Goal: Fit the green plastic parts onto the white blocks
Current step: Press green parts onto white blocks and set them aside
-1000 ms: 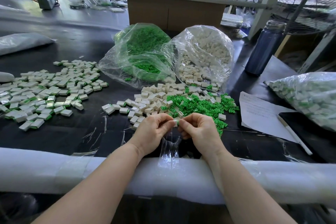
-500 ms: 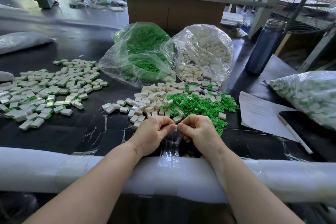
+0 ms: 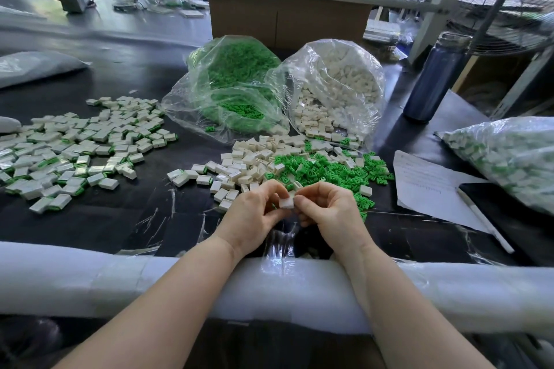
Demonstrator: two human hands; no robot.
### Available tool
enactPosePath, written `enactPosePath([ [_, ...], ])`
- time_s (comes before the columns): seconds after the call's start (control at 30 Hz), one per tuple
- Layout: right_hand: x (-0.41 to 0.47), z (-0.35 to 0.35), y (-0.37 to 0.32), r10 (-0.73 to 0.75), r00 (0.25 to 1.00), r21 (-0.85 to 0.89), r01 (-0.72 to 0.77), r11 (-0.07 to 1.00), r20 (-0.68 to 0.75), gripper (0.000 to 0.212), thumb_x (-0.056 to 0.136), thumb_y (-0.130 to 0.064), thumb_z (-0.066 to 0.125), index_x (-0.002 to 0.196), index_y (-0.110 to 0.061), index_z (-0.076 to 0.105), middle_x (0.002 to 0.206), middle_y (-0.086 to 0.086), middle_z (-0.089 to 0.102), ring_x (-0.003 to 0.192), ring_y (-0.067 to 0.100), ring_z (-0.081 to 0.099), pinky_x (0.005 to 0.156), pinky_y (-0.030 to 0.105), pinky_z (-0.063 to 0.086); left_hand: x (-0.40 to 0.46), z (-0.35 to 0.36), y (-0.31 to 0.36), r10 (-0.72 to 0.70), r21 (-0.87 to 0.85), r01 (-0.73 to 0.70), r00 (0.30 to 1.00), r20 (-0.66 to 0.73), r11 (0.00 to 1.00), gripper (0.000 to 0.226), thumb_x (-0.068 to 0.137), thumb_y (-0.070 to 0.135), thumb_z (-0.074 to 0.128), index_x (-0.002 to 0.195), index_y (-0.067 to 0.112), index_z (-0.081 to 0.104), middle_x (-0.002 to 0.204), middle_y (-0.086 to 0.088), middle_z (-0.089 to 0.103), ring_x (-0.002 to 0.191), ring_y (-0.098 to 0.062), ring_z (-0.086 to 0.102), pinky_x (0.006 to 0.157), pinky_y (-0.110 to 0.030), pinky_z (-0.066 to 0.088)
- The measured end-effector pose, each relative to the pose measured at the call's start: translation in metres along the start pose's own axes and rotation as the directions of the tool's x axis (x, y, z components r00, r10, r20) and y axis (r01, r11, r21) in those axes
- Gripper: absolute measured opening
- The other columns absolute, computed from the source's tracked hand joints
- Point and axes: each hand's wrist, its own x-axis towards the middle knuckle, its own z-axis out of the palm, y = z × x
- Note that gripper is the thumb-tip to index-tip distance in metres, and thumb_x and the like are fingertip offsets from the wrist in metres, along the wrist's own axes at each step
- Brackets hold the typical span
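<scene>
Head view: both hands meet just in front of the loose stock, above the near part of the dark counter (image 3: 90,219). The left hand (image 3: 251,216) and the right hand (image 3: 326,210) have their fingers curled and together pinch one white block (image 3: 286,203) between their fingertips. A speck of green shows at the left fingertips beside the block, probably the green part going in, though it is too small to be sure.

Just beyond the hands lies a heap of bare white blocks (image 3: 254,162), touching a spread of green plastic parts (image 3: 323,171) to its right. Finished blocks with green edges (image 3: 75,153) lie scattered well apart on the left. Two open clear bags sit further back, one of green parts (image 3: 236,90) and one of white blocks (image 3: 335,90); a third bag of finished pieces (image 3: 509,159) rests at the right, near a sheet of paper (image 3: 425,183) and a pen (image 3: 485,222).

To seat the part well, I would judge it best to hold the block steady with one hand, line the green piece square with the opening, and press evenly with the thumb until it sits flush; a skewed push may jam it.
</scene>
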Motion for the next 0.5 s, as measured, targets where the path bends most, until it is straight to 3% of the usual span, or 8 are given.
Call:
enactPosePath([
  [0.13,-0.0005,-0.0004,-0.0004,0.009,1.000,0.056,-0.010,0.998,0.019,0.012,0.082,0.001,0.066,0.074,-0.007,0.066,0.057,-0.001,0.065,0.051,0.005,0.059,0.049,0.017,0.049,0.0008,-0.0002,-0.0011,-0.004,-0.063,0.003,1.000,-0.011,0.998,0.009,0.088,0.014,0.060,0.093,0.010,0.067,0.082,-0.003,0.065,0.078,-0.017,0.061,0.075,-0.022,0.049],
  [0.33,0.0009,0.0009,0.0012,0.013,1.000,-0.001,-0.013,1.000,-0.027,0.014,0.082,-0.003,0.067,0.070,-0.009,0.065,0.056,0.000,0.062,0.049,0.007,0.056,0.047,0.018,0.049,0.0004,-0.0027,-0.0013,-0.052,-0.165,0.063,0.996,0.071,0.984,0.010,0.089,0.016,0.058,0.090,0.017,0.068,0.072,0.009,0.063,0.068,-0.001,0.057,0.069,-0.014,0.046],
  [0.5,-0.0007,0.0016,0.0001,0.018,1.000,-0.073,-0.017,0.997,0.018,0.016,0.083,-0.001,0.066,0.069,-0.008,0.062,0.056,0.002,0.060,0.047,0.009,0.051,0.047,0.018,0.047,-0.0006,-0.0043,-0.0005,-0.088,-0.137,0.101,0.991,0.100,0.985,0.010,0.088,0.015,0.060,0.088,0.015,0.070,0.076,0.001,0.066,0.075,-0.015,0.061,0.078,-0.030,0.051],
])
